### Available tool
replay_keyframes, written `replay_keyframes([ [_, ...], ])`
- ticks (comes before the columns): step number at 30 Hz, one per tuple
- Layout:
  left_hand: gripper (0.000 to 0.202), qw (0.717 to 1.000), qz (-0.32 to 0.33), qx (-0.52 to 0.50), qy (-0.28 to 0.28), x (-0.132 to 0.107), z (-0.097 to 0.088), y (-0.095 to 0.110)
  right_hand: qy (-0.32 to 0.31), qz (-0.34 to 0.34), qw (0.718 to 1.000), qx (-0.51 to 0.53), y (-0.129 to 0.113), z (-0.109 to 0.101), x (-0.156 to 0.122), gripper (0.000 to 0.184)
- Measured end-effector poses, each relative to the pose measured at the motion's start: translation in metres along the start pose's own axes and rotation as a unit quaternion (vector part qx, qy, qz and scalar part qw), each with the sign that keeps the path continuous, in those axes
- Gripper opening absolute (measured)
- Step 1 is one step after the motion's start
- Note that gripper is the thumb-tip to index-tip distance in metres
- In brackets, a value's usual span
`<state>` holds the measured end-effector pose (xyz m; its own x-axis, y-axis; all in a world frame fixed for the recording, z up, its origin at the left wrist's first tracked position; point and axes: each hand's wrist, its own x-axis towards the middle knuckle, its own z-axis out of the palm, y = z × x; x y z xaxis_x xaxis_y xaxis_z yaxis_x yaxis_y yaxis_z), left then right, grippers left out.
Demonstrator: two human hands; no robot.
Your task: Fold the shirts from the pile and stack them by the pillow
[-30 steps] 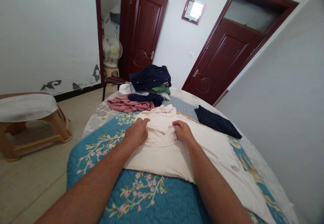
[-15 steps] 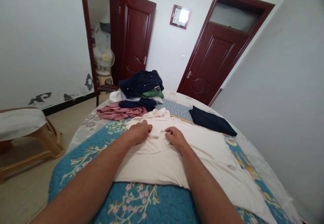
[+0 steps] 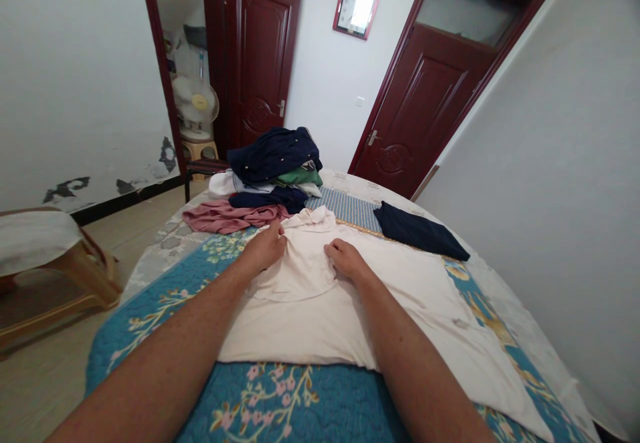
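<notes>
A cream-white garment (image 3: 300, 329) lies spread across the bed, its collar end away from me and a long part reaching to the lower right. My left hand (image 3: 266, 248) pinches its cloth near the collar on the left. My right hand (image 3: 344, 258) is closed on the same cloth a little to the right. Between the two hands the fabric is drawn up in soft folds. The fingertips of both hands are partly hidden by the cloth and knuckles.
A heap of clothes with a navy garment (image 3: 273, 156) on top and a pink cloth (image 3: 233, 217) beneath stands at the far left. Folded dark trousers (image 3: 420, 229) lie at the right beside a striped mat (image 3: 350, 208). A blue flowered quilt (image 3: 300, 403) covers the bed. A stool (image 3: 93, 263) stands left.
My left hand has moved left and slightly away from me, pulling the cloth flatter between my hands. My right hand has barely shifted. The view has tilted slightly.
</notes>
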<state>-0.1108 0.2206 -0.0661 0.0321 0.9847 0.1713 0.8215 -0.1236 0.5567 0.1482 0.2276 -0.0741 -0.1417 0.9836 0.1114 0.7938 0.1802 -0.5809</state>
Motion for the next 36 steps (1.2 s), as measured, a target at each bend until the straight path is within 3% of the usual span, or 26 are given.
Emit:
replay_keyframes([
  [2,0.037,0.999,-0.003,-0.036,-0.004,0.0,0.001,-0.001,-0.016,-0.006,1.0,0.008,0.0,0.0,0.0,0.03],
  [5,0.047,0.997,0.035,-0.071,-0.016,0.002,0.004,-0.005,-0.036,-0.014,0.999,0.0,0.003,0.0,0.001,0.018],
  [8,0.051,0.992,0.07,-0.107,-0.008,0.006,0.009,-0.012,0.023,-0.003,1.0,0.007,0.008,0.004,-0.002,0.01],
  [11,0.054,0.988,0.049,-0.144,0.025,0.009,0.012,-0.016,0.104,0.023,0.993,0.041,0.012,0.011,-0.008,0.015],
  [14,0.056,0.986,0.029,-0.162,0.034,0.008,0.014,-0.016,0.123,0.02,0.991,0.055,0.012,0.016,-0.014,0.02],
  [19,0.043,0.995,-0.01,-0.061,0.081,-0.005,0.016,-0.004,0.131,0.007,0.991,-0.016,0.006,0.017,-0.019,0.028],
  [25,0.041,0.995,-0.002,0.062,0.078,-0.008,0.015,-0.002,0.123,0.01,0.985,-0.121,-0.001,0.02,-0.019,0.022],
  [31,0.036,0.999,0.048,-0.016,-0.001,0.002,-0.004,-0.017,0.114,0.017,0.984,-0.135,-0.002,0.017,-0.021,0.022],
  [36,0.058,0.978,0.0,-0.134,-0.159,-0.009,-0.037,-0.02,0.117,0.01,0.985,-0.128,0.0,0.016,-0.022,0.023],
])
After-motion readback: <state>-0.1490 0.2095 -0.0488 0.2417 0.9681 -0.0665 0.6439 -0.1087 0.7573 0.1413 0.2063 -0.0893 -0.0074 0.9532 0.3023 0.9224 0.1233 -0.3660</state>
